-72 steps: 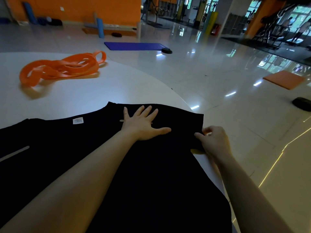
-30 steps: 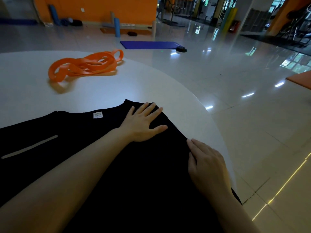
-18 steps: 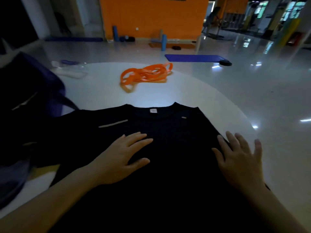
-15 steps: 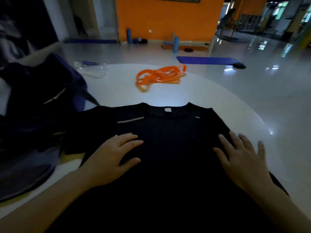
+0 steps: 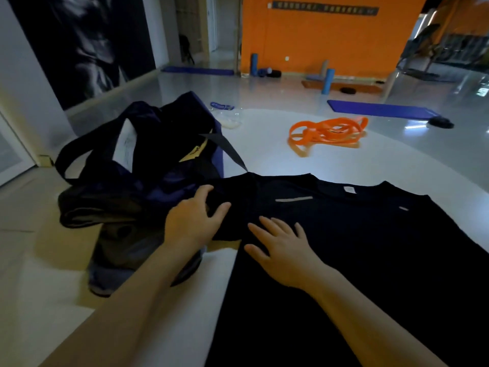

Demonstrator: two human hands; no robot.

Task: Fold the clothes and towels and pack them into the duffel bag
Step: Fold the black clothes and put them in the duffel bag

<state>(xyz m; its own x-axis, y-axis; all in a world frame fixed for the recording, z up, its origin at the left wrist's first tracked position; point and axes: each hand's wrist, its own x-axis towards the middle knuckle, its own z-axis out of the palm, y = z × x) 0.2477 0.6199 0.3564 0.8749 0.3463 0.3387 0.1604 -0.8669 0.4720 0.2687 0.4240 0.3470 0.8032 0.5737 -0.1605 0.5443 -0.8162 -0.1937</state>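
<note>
A black T-shirt (image 5: 370, 247) lies spread flat on the white round table (image 5: 330, 165), collar toward the far side. My left hand (image 5: 191, 221) is on its left sleeve beside the bag, fingers curled over the sleeve's edge and thumb spread on top, gripping it. My right hand (image 5: 281, 246) lies flat with fingers spread on the shirt's left chest, just right of that sleeve. The navy duffel bag (image 5: 148, 160) sits open at the table's left, its straps slack, with something white and a yellow tag showing inside.
Dark grey cloth (image 5: 119, 250) lies bunched at the bag's near side. Orange resistance bands (image 5: 328, 132) sit on the far part of the table, and a clear plastic item (image 5: 230, 120) lies behind the bag. The table edge curves away at right; gym floor with mats lies beyond.
The view has swung left, bringing the bag into sight. Both hands slid left over the shirt: the left from the chest onto the left sleeve, the right from the right side to the left chest.
</note>
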